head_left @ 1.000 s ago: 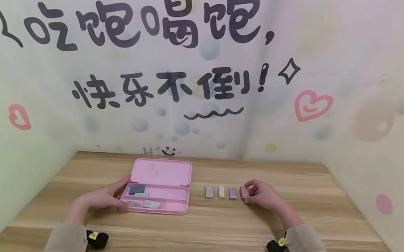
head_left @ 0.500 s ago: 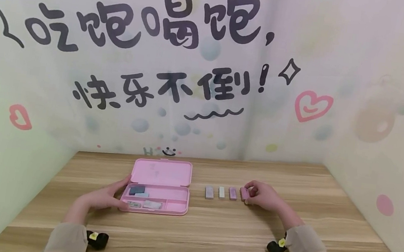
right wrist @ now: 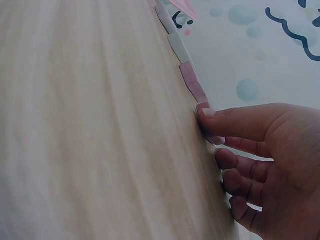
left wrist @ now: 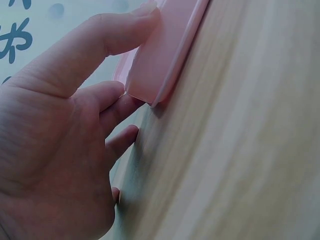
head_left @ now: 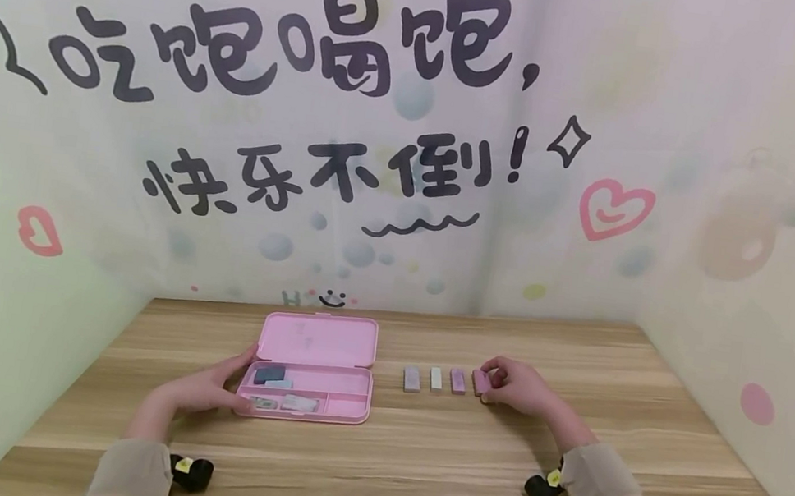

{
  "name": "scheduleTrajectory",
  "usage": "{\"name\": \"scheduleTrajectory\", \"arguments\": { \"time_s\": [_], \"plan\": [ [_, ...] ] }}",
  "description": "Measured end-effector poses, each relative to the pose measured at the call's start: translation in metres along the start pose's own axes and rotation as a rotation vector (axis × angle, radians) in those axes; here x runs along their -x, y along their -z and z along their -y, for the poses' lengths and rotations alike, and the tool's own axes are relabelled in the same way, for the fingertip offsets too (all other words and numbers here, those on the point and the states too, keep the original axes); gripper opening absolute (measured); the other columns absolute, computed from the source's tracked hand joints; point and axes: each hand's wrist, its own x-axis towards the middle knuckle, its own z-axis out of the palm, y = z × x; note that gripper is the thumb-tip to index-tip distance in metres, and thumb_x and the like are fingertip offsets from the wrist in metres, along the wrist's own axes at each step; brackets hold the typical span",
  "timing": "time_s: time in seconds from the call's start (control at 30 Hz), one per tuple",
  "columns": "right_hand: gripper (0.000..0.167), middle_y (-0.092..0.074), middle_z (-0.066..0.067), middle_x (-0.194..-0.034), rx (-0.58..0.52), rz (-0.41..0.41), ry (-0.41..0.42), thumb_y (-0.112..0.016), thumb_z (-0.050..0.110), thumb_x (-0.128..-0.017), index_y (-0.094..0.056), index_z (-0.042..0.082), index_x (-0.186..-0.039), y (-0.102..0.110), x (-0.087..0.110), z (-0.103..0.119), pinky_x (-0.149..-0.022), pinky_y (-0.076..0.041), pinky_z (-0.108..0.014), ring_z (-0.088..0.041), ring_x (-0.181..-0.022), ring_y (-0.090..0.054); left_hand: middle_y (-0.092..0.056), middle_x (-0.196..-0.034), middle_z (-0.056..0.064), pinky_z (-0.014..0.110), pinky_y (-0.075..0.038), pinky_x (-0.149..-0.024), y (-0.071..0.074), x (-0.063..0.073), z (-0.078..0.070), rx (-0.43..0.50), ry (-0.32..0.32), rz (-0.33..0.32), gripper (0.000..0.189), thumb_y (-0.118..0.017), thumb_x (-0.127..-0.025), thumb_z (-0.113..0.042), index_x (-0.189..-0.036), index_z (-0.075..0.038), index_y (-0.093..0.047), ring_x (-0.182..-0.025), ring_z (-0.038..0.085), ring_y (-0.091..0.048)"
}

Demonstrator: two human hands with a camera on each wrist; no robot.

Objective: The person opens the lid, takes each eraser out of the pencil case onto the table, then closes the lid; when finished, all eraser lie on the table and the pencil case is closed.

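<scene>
An open pink pencil case [head_left: 350,380] lies on the table, lid folded back. My left hand [head_left: 201,389] holds its left end, thumb along the front wall and fingers round the side; the left wrist view shows the thumb [left wrist: 125,32] on the wall. Inside are a dark grey eraser [head_left: 269,374], a pale bluish eraser [head_left: 279,383], a whitish block [head_left: 300,403] and a small pale piece [head_left: 264,403]. At the right end of a row of erasers, my right hand [head_left: 518,385] pinches a dark pink eraser [head_left: 480,382] between thumb and fingers, partly hidden by them.
Left of the held one, a purple eraser [head_left: 457,381], a white eraser [head_left: 436,378] and a greyish lilac eraser [head_left: 412,378] lie side by side with small gaps. The wood-grain table [head_left: 369,476] meets a printed backdrop [head_left: 438,278] behind.
</scene>
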Motion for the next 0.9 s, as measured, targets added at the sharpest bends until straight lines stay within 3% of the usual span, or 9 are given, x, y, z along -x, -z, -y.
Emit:
{"name": "scheduleTrajectory", "arguments": {
  "time_s": [0.33, 0.57, 0.9],
  "plan": [
    [0.040, -0.059, -0.004, -0.085, 0.004, 0.002, 0.008, -0.078, 0.012, -0.080, -0.060, -0.001, -0.113, 0.000, 0.000, 0.000, -0.069, -0.045, -0.034, -0.017, -0.076, -0.052, -0.004, -0.159, 0.023, 0.067, -0.011, -0.108, 0.000, 0.000, -0.001, -0.011, 0.002, -0.009, 0.113, -0.080, -0.076, -0.034, -0.157, -0.014, -0.004, -0.142, 0.046, -0.005],
    [0.051, -0.059, -0.004, -0.084, 0.031, 0.020, -0.004, -0.077, 0.016, -0.082, -0.055, -0.004, -0.123, 0.005, -0.002, 0.007, -0.068, -0.046, -0.034, -0.017, -0.074, -0.054, -0.004, -0.159, 0.023, 0.067, -0.012, -0.108, 0.000, 0.002, -0.001, -0.018, 0.005, -0.014, 0.112, -0.080, -0.076, -0.034, -0.157, -0.016, -0.005, -0.142, 0.046, -0.007],
    [0.046, -0.060, -0.001, -0.088, 0.161, 0.103, 0.022, -0.070, 0.020, -0.086, -0.056, 0.005, -0.128, 0.003, -0.020, 0.062, -0.065, -0.048, -0.033, -0.016, -0.074, -0.056, -0.003, -0.160, 0.022, 0.066, -0.012, -0.109, 0.000, 0.003, -0.002, -0.032, 0.002, -0.013, 0.112, -0.080, -0.076, -0.035, -0.157, -0.015, -0.005, -0.142, 0.045, -0.007]
  ]
}}
